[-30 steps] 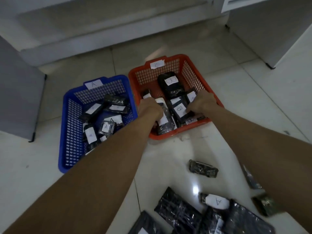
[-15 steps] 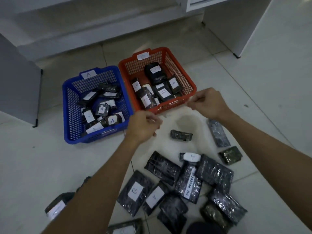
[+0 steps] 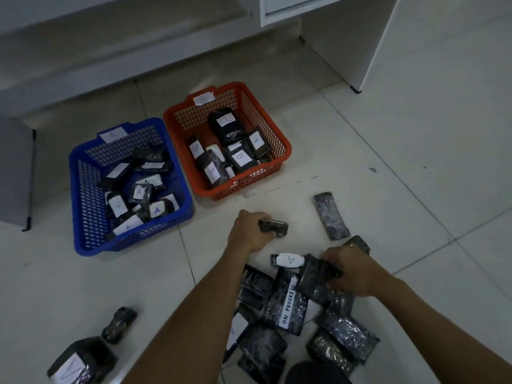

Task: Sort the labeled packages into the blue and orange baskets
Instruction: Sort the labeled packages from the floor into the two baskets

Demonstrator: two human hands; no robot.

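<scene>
A small black package [image 3: 274, 227] was gripped by the curled left hand [image 3: 250, 231]; a flat black package [image 3: 315, 278] was pinched by the right hand [image 3: 353, 270], near the A-labeled package [image 3: 288, 260].

The left basket [image 3: 83, 206] was bright blue, its walls a fine mesh grid; the right basket [image 3: 279, 151] was orange-red with the same grid pattern. Each carried a white paper tag [image 3: 203, 98] on its far rim. The packages [image 3: 286, 303] were glossy black wrap with pale glints, most bearing white labels [image 3: 240, 157] lettered in dark or blue ink. One label [image 3: 290, 259] showed a dark "A"; a white strip [image 3: 288, 304] read "ON PROGRESS" in dark capitals. The floor [image 3: 415, 162] was pale grey-white tile crossed by darker grout lines. The furniture [image 3: 401, 37] behind was white and light grey.
</scene>
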